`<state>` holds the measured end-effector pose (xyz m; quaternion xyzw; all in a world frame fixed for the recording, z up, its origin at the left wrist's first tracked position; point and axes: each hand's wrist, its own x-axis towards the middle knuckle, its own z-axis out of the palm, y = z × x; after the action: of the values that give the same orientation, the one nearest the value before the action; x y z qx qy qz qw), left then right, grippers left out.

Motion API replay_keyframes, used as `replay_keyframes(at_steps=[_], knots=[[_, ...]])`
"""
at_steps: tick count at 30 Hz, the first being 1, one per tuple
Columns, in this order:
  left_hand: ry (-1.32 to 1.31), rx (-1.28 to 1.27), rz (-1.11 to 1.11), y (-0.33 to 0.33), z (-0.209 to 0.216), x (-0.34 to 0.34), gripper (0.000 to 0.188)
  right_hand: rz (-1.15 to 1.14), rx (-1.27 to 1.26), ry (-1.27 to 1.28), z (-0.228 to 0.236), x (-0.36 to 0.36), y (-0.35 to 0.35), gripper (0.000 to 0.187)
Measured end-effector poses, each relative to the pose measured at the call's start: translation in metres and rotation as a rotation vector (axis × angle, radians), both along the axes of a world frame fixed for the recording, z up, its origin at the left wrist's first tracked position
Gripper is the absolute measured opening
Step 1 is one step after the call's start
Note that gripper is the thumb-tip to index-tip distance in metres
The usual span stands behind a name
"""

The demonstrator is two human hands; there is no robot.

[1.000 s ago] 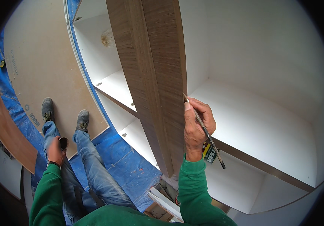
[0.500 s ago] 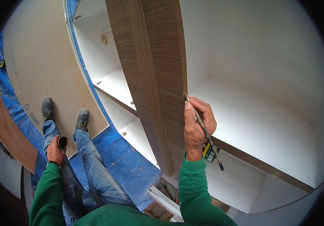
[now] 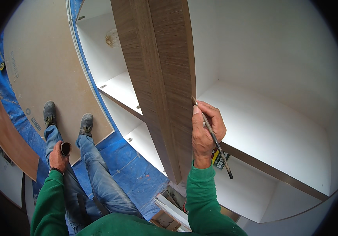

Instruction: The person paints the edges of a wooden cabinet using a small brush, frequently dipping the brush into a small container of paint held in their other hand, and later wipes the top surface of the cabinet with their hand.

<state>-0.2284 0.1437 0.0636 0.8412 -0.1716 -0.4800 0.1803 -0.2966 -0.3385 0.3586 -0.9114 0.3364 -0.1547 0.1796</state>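
White cabinet (image 3: 263,118) | right hand (image 3: 206,131) fingers pinch thin brush (image 3: 213,135) against wood panel (image 3: 165,78); left hand (image 3: 59,157) grips small tube (image 3: 65,148)

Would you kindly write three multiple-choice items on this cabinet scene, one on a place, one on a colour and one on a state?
1. Where does the tip of the thin brush touch?
A. the edge of the brown wood-grain panel
B. the blue floor sheet
C. the white shelf

2. What colour are the person's sleeves?
A. red
B. green
C. grey

3. What is the left hand doing?
A. lying open on a shelf
B. gripping a small dark tube-like object down by the leg
C. pressing on the panel

Answers:
1 A: the right hand holds the brush with its tip at the panel's edge.
2 B: both forearms are in green.
3 B: the fingers wrap round the dark object beside the jeans.
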Motion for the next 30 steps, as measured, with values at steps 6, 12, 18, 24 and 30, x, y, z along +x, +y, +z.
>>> replay_keyframes(at_steps=[6, 12, 18, 24, 30], knots=[[-0.001, -0.004, 0.001, 0.0002, -0.0013, -0.0004, 0.066, 0.008, -0.017, 0.005, -0.0026, -0.0002, -0.0027, 0.017], [0.007, 0.003, 0.002, 0.0002, 0.0012, -0.0001, 0.066, -0.001, -0.014, 0.02, -0.001, -0.0028, 0.0008, 0.015], [0.01, -0.014, -0.005, 0.0009, -0.0003, 0.0001, 0.066, -0.016, -0.034, 0.069, 0.0042, -0.0018, 0.0048, 0.015], [0.016, -0.003, -0.002, -0.001, 0.0033, 0.0013, 0.065, -0.037, -0.002, 0.04, 0.0062, -0.0067, 0.0057, 0.015], [0.019, 0.003, -0.004, -0.0013, 0.0049, 0.0017, 0.065, -0.045, 0.012, 0.015, 0.0003, -0.0025, 0.0033, 0.015]])
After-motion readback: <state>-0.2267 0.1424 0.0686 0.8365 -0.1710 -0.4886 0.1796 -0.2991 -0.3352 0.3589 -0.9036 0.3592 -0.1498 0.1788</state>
